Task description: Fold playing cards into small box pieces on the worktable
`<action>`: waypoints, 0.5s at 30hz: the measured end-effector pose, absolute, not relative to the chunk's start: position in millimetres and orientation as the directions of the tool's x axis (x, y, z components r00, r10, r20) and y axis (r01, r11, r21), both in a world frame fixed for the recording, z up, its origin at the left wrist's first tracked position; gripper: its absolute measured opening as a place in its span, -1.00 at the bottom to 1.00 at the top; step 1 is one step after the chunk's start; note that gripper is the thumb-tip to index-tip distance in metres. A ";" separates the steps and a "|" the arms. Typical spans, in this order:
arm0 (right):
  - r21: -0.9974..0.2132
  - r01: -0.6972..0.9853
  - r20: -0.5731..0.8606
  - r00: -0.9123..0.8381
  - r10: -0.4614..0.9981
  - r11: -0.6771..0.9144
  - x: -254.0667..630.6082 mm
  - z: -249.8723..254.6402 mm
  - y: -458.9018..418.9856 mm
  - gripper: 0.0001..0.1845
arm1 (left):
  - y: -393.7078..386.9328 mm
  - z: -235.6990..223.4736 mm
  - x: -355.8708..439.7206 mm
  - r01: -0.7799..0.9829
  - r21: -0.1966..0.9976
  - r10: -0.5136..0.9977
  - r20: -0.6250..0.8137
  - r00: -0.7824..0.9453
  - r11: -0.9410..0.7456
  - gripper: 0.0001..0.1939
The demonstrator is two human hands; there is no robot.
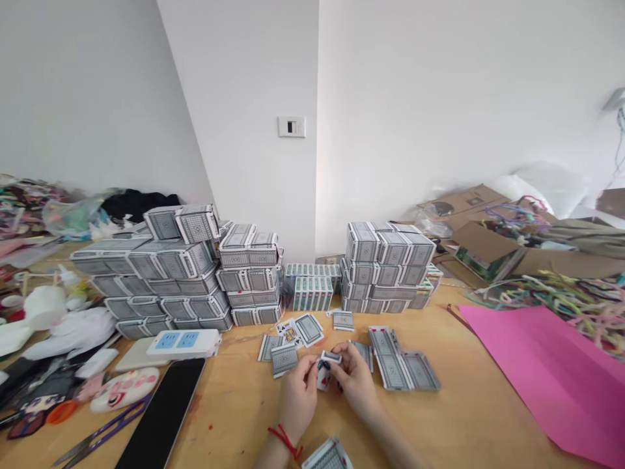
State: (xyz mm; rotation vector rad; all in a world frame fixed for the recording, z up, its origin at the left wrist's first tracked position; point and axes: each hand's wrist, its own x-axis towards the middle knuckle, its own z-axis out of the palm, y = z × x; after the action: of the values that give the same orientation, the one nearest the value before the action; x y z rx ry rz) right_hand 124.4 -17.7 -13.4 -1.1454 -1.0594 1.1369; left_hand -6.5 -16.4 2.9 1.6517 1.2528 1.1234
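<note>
Your left hand (299,389) and right hand (359,383) grasp a playing card (323,380) between their fingers (311,371) above the worktop (239,417). Farther right, an open cardboard box (532,262) holds tangled colourful strands (520,217).

Playing card (323,380): white, red mark, grey patterned top
Place: pinched between left hand (299,387) and right hand (358,383)

We read a K (279,327) over a black pip (280,331) on the face-up king card (291,335), plus a red heart (325,380) on the held playing card (321,385). Blue stickers' (169,341) markings: too small.
</note>
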 end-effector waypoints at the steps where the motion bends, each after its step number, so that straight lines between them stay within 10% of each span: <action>1: -0.995 -0.091 0.032 0.135 0.990 0.045 123.3 -14.2 -17.8 -0.64 | -16.8 2.7 -5.8 0.292 0.929 0.972 0.203 0.120 -0.230 -0.78; 15: -0.996 0.043 0.082 0.226 0.971 0.074 129.3 -11.8 -16.7 -0.61 | -6.2 -0.3 -10.4 0.287 0.930 0.973 0.230 0.027 -0.228 -0.82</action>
State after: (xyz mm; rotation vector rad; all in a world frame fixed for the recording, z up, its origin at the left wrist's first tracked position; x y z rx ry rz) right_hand 129.3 -16.7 -11.8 -1.2766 -1.0990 0.9659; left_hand -10.4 -6.2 -0.3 1.6013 1.3098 1.2340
